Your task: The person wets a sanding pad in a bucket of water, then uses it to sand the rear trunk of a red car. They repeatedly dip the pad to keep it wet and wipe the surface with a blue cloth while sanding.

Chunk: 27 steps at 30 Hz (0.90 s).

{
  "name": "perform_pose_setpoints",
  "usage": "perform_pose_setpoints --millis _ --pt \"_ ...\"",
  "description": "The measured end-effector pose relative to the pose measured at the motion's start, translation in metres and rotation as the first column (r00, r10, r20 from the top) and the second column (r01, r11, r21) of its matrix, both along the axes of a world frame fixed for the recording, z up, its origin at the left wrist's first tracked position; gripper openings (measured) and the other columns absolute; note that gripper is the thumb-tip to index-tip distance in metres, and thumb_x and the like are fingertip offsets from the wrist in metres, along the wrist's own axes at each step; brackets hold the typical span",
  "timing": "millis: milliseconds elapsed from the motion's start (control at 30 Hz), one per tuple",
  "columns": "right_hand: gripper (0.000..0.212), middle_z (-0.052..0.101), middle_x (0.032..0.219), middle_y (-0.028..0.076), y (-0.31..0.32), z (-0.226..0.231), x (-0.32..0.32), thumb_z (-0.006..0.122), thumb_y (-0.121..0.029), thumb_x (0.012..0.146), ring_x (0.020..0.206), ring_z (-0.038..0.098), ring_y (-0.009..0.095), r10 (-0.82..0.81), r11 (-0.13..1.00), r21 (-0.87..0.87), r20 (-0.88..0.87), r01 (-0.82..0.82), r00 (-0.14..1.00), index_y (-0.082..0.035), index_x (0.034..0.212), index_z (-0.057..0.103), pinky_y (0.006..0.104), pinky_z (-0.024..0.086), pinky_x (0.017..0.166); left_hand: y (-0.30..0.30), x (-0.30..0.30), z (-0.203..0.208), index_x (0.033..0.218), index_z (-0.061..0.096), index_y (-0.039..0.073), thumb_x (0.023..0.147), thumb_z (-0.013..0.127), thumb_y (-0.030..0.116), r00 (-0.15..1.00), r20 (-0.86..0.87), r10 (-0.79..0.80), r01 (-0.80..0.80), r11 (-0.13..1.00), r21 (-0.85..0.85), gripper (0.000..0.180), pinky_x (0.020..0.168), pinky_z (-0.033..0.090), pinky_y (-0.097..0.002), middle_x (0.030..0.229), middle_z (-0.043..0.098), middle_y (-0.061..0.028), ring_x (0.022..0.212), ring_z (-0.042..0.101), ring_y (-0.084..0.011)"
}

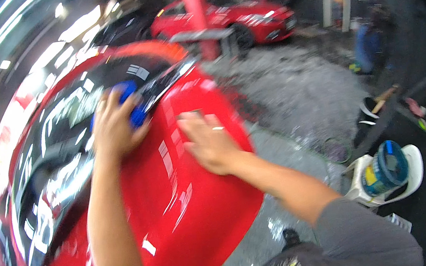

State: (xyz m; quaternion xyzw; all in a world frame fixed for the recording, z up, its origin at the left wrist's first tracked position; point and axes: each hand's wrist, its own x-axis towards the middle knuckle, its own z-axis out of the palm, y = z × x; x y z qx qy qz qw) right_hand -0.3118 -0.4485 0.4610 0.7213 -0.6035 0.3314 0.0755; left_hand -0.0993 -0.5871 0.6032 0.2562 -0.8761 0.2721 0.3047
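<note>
A red car with a glossy hood (179, 202) and a dark windshield (57, 132) fills the left and middle. My left hand (113, 122) is closed over a bunched blue cloth (130, 98), pressed near the lower edge of the glass beside the hood. Blur hides the cloth's exact make. My right hand (206, 142) lies flat on the hood with its fingers stretched out. A ring (218, 128) shows on one finger. Nothing is visible in that hand.
Beyond stands another red car (257, 17) behind a red post (193, 12). At right, a blue-green bucket (384, 169) sits on a white plastic chair (415, 165). The grey floor (293, 85) looks wet. A wooden-handled tool (382, 100) and a blue container (366, 48) are farther off.
</note>
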Motion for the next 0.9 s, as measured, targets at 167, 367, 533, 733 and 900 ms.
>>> perform_pose_setpoints --millis 167,367,533,733,900 --pt "0.064 0.03 0.18 0.024 -0.028 -0.005 -0.018 0.044 -0.035 0.119 0.168 0.028 0.039 -0.006 0.99 -0.141 0.095 0.02 0.995 0.001 0.17 0.035 0.0624 0.02 0.135 0.025 -0.008 0.019 0.117 0.075 0.013 0.076 0.086 0.026 1.0 -0.01 -0.026 0.027 0.997 0.068 0.044 0.117 0.047 -0.0579 0.146 0.059 -0.0177 0.139 0.052 -0.045" --pt "0.069 0.027 0.182 0.023 0.109 -0.069 0.008 0.043 -0.039 0.119 0.171 0.021 0.037 0.103 0.985 0.148 -0.114 -0.086 0.988 0.004 0.172 0.031 0.0628 0.016 0.136 0.029 0.005 0.02 0.122 0.077 0.013 0.075 0.087 0.026 0.999 -0.015 0.031 -0.03 0.994 0.108 0.049 0.118 0.047 -0.0571 0.146 0.06 -0.0174 0.14 0.052 -0.0435" --pt "0.066 0.028 0.181 0.024 -0.028 0.007 -0.05 0.041 -0.039 0.119 0.168 0.027 0.04 -0.06 0.997 -0.038 0.078 0.063 0.995 0.003 0.17 0.034 0.0641 0.021 0.135 0.032 -0.022 0.024 0.121 0.077 0.013 0.075 0.088 0.024 0.999 -0.035 -0.033 0.036 0.995 0.095 0.05 0.118 0.047 -0.0567 0.146 0.06 -0.0172 0.14 0.053 -0.0434" --pt "0.069 0.026 0.183 0.022 0.081 -0.067 -0.007 0.046 -0.037 0.118 0.171 0.023 0.036 0.086 0.995 0.044 -0.038 -0.084 0.996 0.003 0.172 0.031 0.0623 0.018 0.136 0.028 0.007 0.017 0.122 0.075 0.013 0.075 0.087 0.021 0.999 -0.016 0.034 -0.033 0.996 0.089 0.049 0.118 0.047 -0.0567 0.147 0.059 -0.017 0.141 0.053 -0.0443" --pt "0.068 0.024 0.183 0.022 0.019 -0.038 -0.026 0.043 -0.038 0.119 0.171 0.021 0.037 0.068 0.995 -0.067 -0.076 -0.073 0.995 0.001 0.173 0.03 0.063 0.017 0.136 0.026 0.002 0.02 0.122 0.075 0.013 0.075 0.087 0.021 1.0 -0.005 0.018 -0.018 0.996 0.083 0.049 0.118 0.047 -0.0571 0.146 0.06 -0.0164 0.14 0.053 -0.0439"
